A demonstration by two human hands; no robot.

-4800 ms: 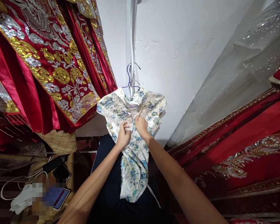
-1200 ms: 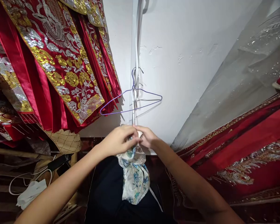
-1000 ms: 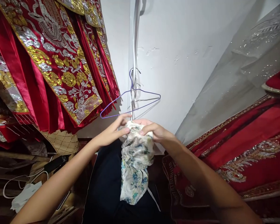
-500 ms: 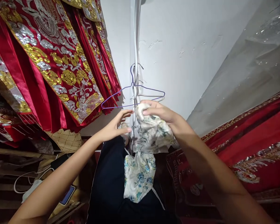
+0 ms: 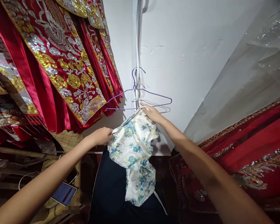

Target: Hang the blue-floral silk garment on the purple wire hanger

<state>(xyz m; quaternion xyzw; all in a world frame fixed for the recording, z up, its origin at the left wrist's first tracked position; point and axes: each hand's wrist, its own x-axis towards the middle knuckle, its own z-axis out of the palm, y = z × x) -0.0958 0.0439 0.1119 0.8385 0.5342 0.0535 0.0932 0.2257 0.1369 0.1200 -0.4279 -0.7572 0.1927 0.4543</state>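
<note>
A cream dress with a blue floral print hangs spread between my two hands. My left hand grips its left edge, lower down. My right hand holds the upper right edge, raised close under the bottom bar of a bare purple wire hanger. The hanger hangs from a white strip on the white wall. The dress's lower part drapes down over a dark surface.
Red garments with gold and silver embroidery hang at the left. More red embroidered fabric and a clear sequinned cover lie at the right. A phone with a lit screen and cables sit at the lower left.
The dress came off the hanger, was bunched in both hands, and is now pulled open, my left hand moving down-left and my right hand staying up by the hanger.
</note>
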